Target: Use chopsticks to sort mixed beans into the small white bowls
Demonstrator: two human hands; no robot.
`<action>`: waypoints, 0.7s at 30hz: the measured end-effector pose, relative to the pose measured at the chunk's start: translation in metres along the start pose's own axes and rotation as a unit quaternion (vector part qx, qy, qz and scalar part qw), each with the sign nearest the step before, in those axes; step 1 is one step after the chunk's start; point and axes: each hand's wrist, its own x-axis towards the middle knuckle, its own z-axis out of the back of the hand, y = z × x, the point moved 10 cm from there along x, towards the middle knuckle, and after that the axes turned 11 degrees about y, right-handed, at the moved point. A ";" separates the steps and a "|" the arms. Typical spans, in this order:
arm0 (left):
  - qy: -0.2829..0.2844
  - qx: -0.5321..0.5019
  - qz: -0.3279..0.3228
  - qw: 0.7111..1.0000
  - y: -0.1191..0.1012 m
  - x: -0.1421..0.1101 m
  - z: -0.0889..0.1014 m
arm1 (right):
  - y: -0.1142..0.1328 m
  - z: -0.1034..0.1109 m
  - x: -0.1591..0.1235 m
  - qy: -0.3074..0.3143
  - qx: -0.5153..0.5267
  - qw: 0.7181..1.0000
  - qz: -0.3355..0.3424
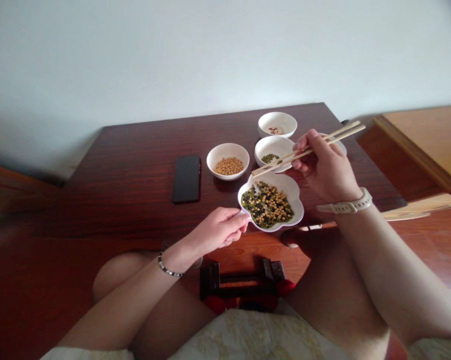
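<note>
My left hand (225, 227) grips the short handle of a white scalloped dish (299, 209) at the table's front edge. Mixed beans (268, 205) in green, black and pale yellow lie in the dish. Chopsticks (308, 150) are held in my right hand (328, 167), their tips above the dish's far rim with nothing seen between them. Just beyond is a white bowl (261, 146) with some green beans. To its left stands a white bowl (212, 160) of soybeans. Behind my right hand another white dish (340, 142) is mostly hidden.
At the back of the dark wooden table (135, 165) a white bowl (265, 125) holds a few reddish and pale pieces. A black phone (187, 179) lies left of the soybeans. A wooden piece of furniture (428, 135) stands at the right, and a wall (173, 55) rises behind.
</note>
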 end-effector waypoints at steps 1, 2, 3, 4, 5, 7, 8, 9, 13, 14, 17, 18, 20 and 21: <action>-0.002 0.002 0.001 1.000 0.000 0.000 0.000 | 0.001 0.000 0.006 -0.007 0.006 1.000 0.016; -0.002 0.004 0.003 1.000 0.000 0.000 0.000 | 0.001 -0.001 0.012 -0.012 0.009 1.000 0.027; -0.001 0.005 0.004 1.000 0.001 0.001 0.000 | 0.000 -0.003 0.017 -0.018 0.005 0.999 0.032; 0.001 0.005 0.005 1.000 0.002 0.002 0.000 | -0.002 -0.005 0.023 -0.020 0.000 0.999 0.034; 0.003 0.003 0.006 1.000 0.003 0.003 0.000 | -0.003 -0.009 0.027 -0.023 0.002 0.999 0.037; 0.007 -0.001 0.008 1.000 0.006 0.004 0.001 | -0.007 -0.017 0.033 -0.023 0.024 0.999 0.043; 0.008 -0.002 0.009 1.000 0.007 0.004 0.001 | -0.008 -0.021 0.035 -0.022 0.038 0.998 0.044; 0.009 -0.003 0.010 1.000 0.007 0.004 0.001 | -0.009 -0.025 0.035 -0.020 0.050 0.998 0.045; 0.013 -0.004 0.002 1.000 0.007 0.003 0.001 | -0.011 -0.025 0.034 -0.030 0.065 0.997 0.042; 0.015 -0.004 0.001 1.000 0.007 0.003 0.001 | -0.010 -0.022 0.033 -0.034 0.062 0.997 0.040; 0.018 -0.004 -0.003 1.000 0.008 0.002 0.000 | -0.007 -0.016 0.029 -0.015 0.047 0.998 0.030; 0.018 -0.003 -0.004 1.000 0.008 0.002 0.001 | -0.006 -0.016 0.026 -0.001 0.044 0.999 0.027; 0.016 -0.002 -0.007 1.000 0.008 0.003 0.001 | -0.004 -0.018 0.018 0.030 0.036 0.999 0.014; 0.016 -0.002 -0.007 1.000 0.008 0.003 0.001 | -0.004 -0.019 0.014 0.042 0.027 0.999 0.003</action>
